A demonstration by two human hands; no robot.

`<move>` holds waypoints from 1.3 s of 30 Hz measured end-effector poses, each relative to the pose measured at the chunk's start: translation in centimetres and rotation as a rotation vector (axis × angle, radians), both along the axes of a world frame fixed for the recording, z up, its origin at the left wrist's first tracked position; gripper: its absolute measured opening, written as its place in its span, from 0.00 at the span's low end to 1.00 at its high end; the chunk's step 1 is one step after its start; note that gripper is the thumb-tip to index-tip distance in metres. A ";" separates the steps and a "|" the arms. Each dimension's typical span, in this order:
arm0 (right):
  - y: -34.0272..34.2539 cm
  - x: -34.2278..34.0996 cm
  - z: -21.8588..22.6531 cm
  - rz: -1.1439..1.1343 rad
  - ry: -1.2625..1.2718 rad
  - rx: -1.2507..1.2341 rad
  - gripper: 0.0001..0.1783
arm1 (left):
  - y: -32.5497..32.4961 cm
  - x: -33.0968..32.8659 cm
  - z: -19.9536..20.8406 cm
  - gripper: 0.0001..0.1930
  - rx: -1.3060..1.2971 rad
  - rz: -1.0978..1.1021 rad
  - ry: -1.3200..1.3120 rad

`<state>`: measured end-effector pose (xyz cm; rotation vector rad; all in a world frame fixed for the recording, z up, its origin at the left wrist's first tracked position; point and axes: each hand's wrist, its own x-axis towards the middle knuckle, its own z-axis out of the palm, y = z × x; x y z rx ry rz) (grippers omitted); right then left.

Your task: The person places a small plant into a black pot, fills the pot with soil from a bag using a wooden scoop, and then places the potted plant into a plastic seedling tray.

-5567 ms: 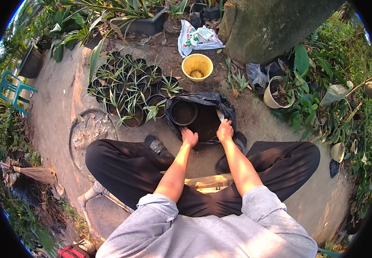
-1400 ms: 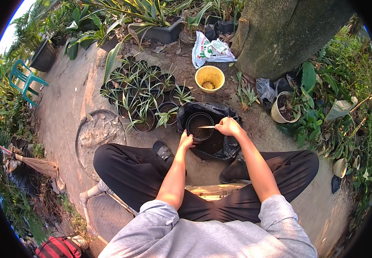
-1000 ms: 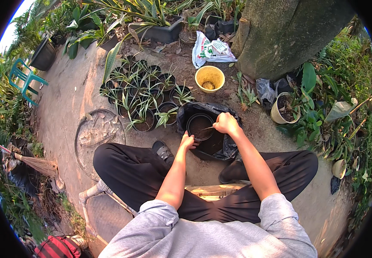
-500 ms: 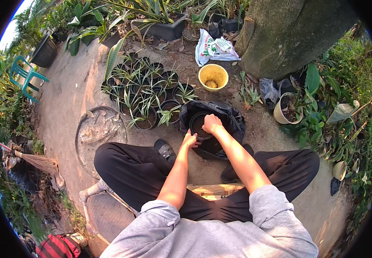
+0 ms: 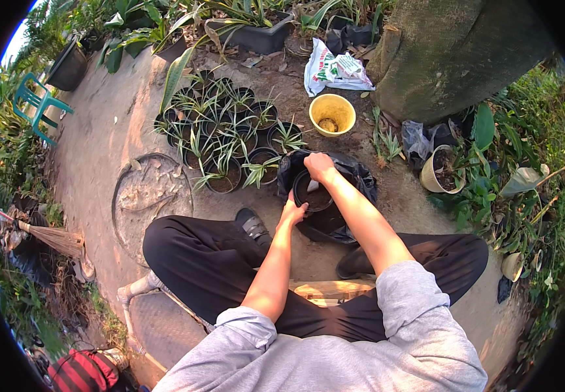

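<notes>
A round black plant pot [image 5: 302,185] with dark soil inside stands within an open black plastic bag [image 5: 361,178] between my feet. My left hand [image 5: 293,210] grips the near left rim of this pot, thumb toward the inside. Over the pot's far side my right hand [image 5: 321,167] is closed, knuckles up. Just beneath it a small pale pointed tool [image 5: 312,186] shows against the soil; its handle is hidden by the fist. More dark soil [image 5: 325,221] lies in the bag around the pot.
Several black pots with striped-leaf seedlings [image 5: 230,130] cluster left of the bag. Beyond it stand a yellow bucket [image 5: 332,115] and a white printed sack [image 5: 334,68] beside a tree trunk [image 5: 452,59]. A cream pot [image 5: 442,170] sits right; a broom [image 5: 53,238] lies left.
My right hand has risen from inside the pot to above its far rim, and the pale pointed tool now shows. My left hand keeps its grip. The view has shifted slightly.
</notes>
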<state>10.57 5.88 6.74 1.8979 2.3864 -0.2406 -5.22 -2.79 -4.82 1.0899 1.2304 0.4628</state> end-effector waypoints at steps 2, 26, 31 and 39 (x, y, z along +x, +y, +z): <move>1.0 0.2 -0.3 0.009 -0.012 -0.021 0.11 | -0.1 0.0 0.5 0.42 -0.015 0.009 -0.004; -8.7 0.8 1.1 0.114 -0.025 -0.116 0.07 | -1.3 0.4 7.2 0.75 0.249 -0.149 0.548; -10.7 0.9 0.4 0.160 -0.032 -0.049 0.07 | -1.6 0.8 7.4 0.76 0.238 -0.148 0.572; -11.1 0.3 -1.0 -0.040 0.022 0.136 0.06 | -0.7 1.3 6.8 0.79 0.210 -0.177 0.583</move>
